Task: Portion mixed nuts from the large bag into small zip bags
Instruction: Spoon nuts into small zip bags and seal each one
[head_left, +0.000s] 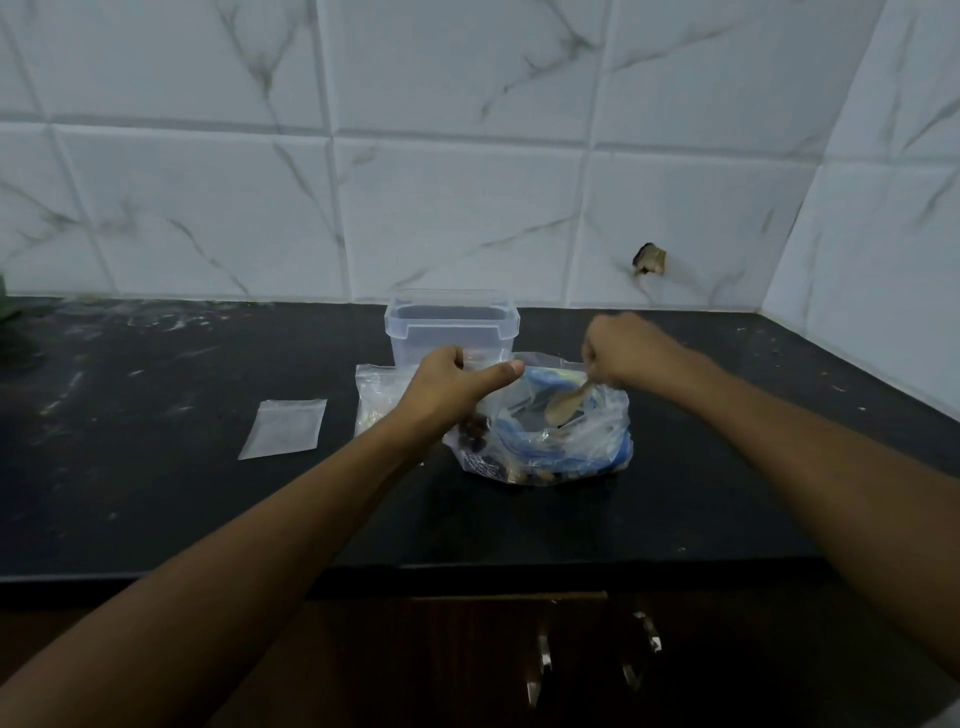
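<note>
Flanking large bag (550, 436): container (451, 332), flat zip bag (284, 428).

Worktop: black stone-like counter (156, 493), matt, dusted with pale specks and smears.
Wall: white marble-look tiles (457, 208), smooth with a soft sheen, grey veins; chipped hole (649, 259) at 2 o'clock from the tub.
Tub: clear rectangular plastic container (451, 327), smooth and translucent.
Large bag: crinkled clear plastic bag with blue print (571, 441), glossy.
Small bag: flat clear plastic zip bag (284, 428), slightly frosted.
Spoon: pale spoon (563, 408), seemingly wooden, matt.
Handles: shiny metal cabinet pulls (644, 649) at 6 o'clock.
</note>
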